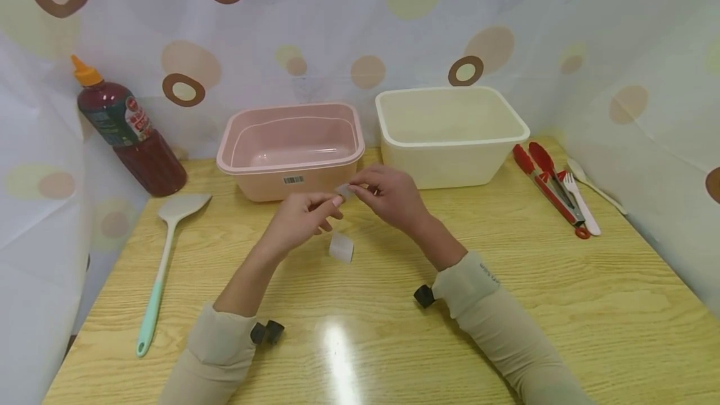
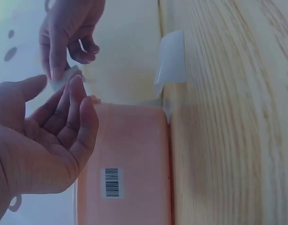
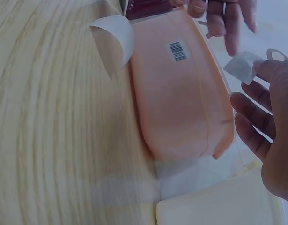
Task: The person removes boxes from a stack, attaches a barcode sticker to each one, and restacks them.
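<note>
In the head view my right hand point(image 1: 392, 197) pinches a small, thin white paper-like piece point(image 1: 344, 190) between thumb and forefinger, in front of the pink basin. The right wrist view shows this piece point(image 3: 242, 67) as a pale square with a bent corner. My left hand point(image 1: 297, 222) is just left of it, fingertips right at its edge. Its thumb stands apart from its fingers in the left wrist view, where the fingers point(image 2: 74, 96) are loosely bent. A second white piece point(image 1: 341, 248), curled up at one side, lies on the table below the hands.
Behind the hands stand a pink basin point(image 1: 292, 170) with a barcode label and a cream bin point(image 1: 444, 164). At left are a red sauce bottle point(image 1: 132, 130) and a turner point(image 1: 163, 261). Red-handled tongs point(image 1: 548, 183), a pink fork point(image 1: 582, 202) and a pale spoon point(image 1: 596, 186) lie at right.
</note>
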The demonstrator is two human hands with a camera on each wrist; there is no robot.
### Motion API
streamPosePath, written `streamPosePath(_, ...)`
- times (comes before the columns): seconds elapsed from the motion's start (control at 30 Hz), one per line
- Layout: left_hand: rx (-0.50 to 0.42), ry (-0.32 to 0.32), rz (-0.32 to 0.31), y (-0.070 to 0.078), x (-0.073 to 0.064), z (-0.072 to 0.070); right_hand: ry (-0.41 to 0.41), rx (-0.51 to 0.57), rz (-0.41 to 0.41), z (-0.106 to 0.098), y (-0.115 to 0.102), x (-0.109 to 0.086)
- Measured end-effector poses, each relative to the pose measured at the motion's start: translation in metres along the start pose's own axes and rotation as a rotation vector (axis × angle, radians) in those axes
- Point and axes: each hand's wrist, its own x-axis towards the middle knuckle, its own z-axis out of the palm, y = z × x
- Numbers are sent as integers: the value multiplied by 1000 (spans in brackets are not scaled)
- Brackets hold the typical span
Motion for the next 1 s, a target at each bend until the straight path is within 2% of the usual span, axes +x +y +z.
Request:
streamPosePath(0.1, -81, -1, -20, -1, 0, 0, 3, -22, -81, 4, 0, -2)
streamPosePath(0.23, -120, 5, -21, -2, 2, -1, -9, -18, -157, 7, 0, -3)
streamPosePath(0.37, -137, 34, 6, -1, 2, -1, -23, 11, -154, 5, -1, -3)
streamPosePath(0.47, -151, 59, 27, 0, 2, -1, -1, 49, -69, 2, -2, -1)
streamPosePath(0.6, -181, 80, 58, 4, 2, -1, 12, 141, 150, -4, -2, 3)
streamPosePath(0.73, -210, 70, 113, 6, 2, 2, -95, 318, 424, -9, 2, 5)
streamPosePath(0.8, -208, 52, 126, 7, 3, 3, -148, 416, 527, -12, 3, 5)
streamPosePath(0.87, -196, 34, 119, 6, 3, 5, -176, 488, 589, -14, 4, 4)
streamPosePath(1.0, -174, 17, 96, 6, 5, 11, -167, 519, 608, -23, 3, 2)
